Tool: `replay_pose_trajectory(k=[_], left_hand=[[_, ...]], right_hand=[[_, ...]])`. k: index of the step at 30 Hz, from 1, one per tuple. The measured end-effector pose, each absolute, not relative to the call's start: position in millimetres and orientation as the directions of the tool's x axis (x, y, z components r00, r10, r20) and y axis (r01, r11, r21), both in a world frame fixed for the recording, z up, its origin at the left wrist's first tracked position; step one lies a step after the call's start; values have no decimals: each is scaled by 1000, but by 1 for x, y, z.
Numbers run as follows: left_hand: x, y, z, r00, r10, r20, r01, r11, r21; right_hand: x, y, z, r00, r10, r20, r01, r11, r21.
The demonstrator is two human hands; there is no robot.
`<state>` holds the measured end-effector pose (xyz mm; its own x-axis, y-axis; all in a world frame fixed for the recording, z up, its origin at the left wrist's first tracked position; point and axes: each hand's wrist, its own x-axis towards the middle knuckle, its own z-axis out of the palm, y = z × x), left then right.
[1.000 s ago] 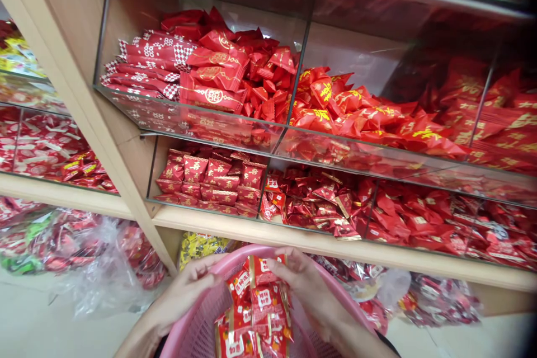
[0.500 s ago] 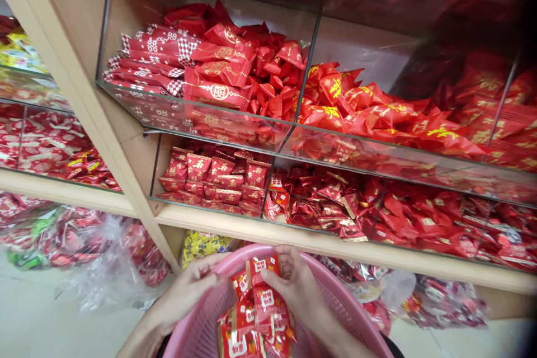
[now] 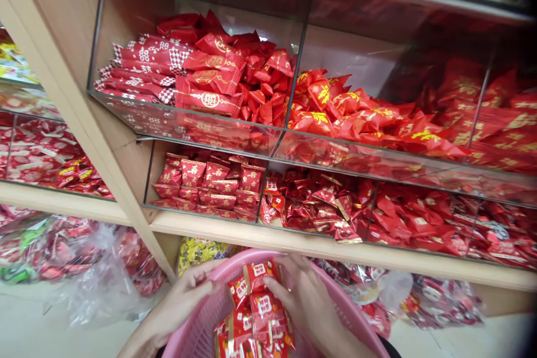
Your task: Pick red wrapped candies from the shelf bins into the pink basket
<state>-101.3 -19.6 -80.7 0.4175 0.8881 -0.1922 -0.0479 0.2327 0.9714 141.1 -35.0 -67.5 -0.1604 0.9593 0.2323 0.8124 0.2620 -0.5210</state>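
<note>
A pink perforated basket point(image 3: 335, 285) stands at the bottom centre, holding a heap of small red-and-gold packets point(image 3: 264, 305) with white labels. My left hand point(image 3: 188, 291) is at the basket's left rim, thumb and fingers apart, with nothing seen between them. On the right side of the heap lies my right hand point(image 3: 304, 296), its fingers spread beside the top packet and its thumb touching that packet's edge.
Ahead, a wooden shelf point(image 3: 235, 232) carries glass-fronted compartments of red wrapped sweets point(image 3: 213, 75). Neat small packets point(image 3: 210, 179) fill the lower left one. Below are yellow packets point(image 3: 201, 251) and clear bags of sweets on the floor, left point(image 3: 134, 257) and right point(image 3: 440, 302).
My right hand has loosened from the top packet, its fingers more spread and slightly further right. My left hand has shifted a little left. The view has moved slightly.
</note>
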Motion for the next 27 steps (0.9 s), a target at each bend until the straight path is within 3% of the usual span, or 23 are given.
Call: replay_pose_trajectory(k=[6, 9, 13, 18, 27], left_hand=[[-100, -20, -80, 421, 890, -175, -62, 221, 973], [-101, -20, -82, 403, 897, -183, -35, 215, 976], [-103, -20, -86, 367, 916, -161, -3, 174, 985], [-105, -19, -87, 350, 921, -171, -10, 186, 982], [-105, -16, -94, 324, 930, -175, 5, 183, 983]], right_hand=[[142, -5, 5, -294, 850, 436, 860, 434, -267], [140, 31, 31, -290, 823, 489, 916, 387, -108], [131, 72, 31, -322, 819, 475, 941, 331, 67], [123, 93, 22, -329, 801, 500, 935, 349, 57], [147, 86, 28, -221, 734, 642, 930, 357, -88]])
